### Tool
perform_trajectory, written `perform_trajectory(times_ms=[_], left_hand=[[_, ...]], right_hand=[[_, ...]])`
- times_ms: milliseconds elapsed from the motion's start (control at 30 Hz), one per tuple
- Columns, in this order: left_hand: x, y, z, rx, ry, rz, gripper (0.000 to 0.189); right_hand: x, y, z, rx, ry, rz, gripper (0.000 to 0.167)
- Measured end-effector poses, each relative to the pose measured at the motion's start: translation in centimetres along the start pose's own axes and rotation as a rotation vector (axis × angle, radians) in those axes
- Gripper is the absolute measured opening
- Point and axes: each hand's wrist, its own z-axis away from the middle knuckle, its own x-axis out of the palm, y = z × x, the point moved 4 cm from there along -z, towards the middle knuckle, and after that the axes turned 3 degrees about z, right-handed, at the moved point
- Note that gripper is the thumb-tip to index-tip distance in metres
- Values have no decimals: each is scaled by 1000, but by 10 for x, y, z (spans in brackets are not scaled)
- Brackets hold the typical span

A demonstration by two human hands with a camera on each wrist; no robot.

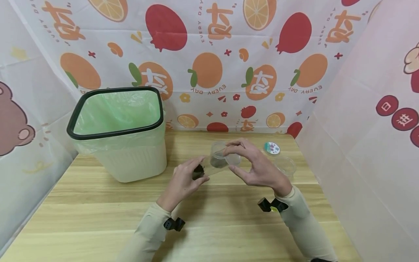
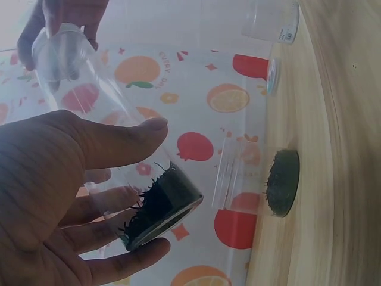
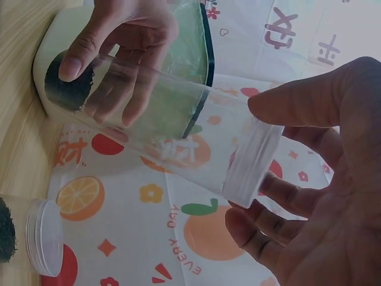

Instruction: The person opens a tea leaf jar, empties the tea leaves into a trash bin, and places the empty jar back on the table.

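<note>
Tilted over the table is a clear plastic jar with dark green-black shreds gathered at its bottom. My left hand grips the bottom end, thumb on one side and fingers on the other. At the opposite end, the thumb and fingers of my right hand hold the clear lid, which sits on the jar's mouth. A second clear jar stands on the table just behind the held one, dark shreds at its base too. In the head view the held jar partly overlaps it.
A bin with a green liner and black rim stands at the left. At the back right lie a small round printed disc and a clear container. Fruit-print cloth hangs behind the wooden table.
</note>
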Motion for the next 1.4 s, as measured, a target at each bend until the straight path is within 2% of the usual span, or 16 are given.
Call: perform_trajectory(times_ms=[200,300,367,467,600,833,1000,1267,1400], left_hand=[[0,-1,1,-17,7,-6,68],[0,-1,1,-24,7,-6,68],[-1,-1,1,-29,10,-12,67],[-2,0,1,-36,15,-17,67],[-2,-1,1,-38,21,-21,68],[-2,-2,2,-25,35,-42,68],[-3,-3,2,-9,46,-56,67],[-3,-6,2,-25,38,-64,69],[-2,-7,2,-37,32,-61,69]], right_hand=[[-5,2,-4,-12,57,-26,52],[-8,5,-9,66,105,-22,55],[-11,7,-13,159,114,-7,51],[-12,11,-20,311,82,45,47],[-8,16,-26,468,-9,94,49],[-1,20,-33,628,-149,183,78],[1,19,-35,658,-195,197,83],[2,16,-37,585,-186,195,54],[1,14,-35,558,-172,190,47]])
